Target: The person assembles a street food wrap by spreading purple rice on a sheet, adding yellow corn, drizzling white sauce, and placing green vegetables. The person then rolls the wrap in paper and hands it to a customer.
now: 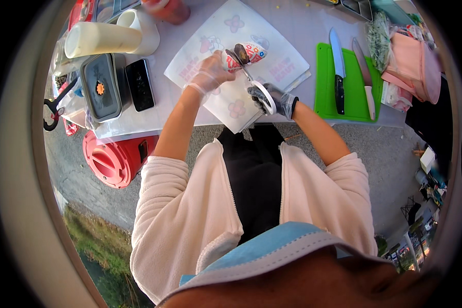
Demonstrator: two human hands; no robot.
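Note:
My left hand (210, 75), in a clear plastic glove, grips a printed paper food sleeve (257, 53) with red lettering and small flowers. A piece of brown food (241, 54) shows at the sleeve's opening; its kind is hard to tell. In my right hand (281, 101), which wears a black glove under clear plastic, is a pair of white-handled scissors (258, 85). Their metal blades reach up to the sleeve and overlap the brown food. Beneath both hands lie stacked sheets of printed wrapping paper (231, 106), turned cornerwise and hanging slightly over the table's front edge.
On the right, a green cutting board (325, 102) bears a black-handled knife (339, 92) and a white-handled knife (369, 102), beside a pink bag (415, 65). Leftward are a smartphone (139, 86), a grey lidded container (104, 96) and a squeeze bottle (100, 40). A red bucket (107, 159) stands below.

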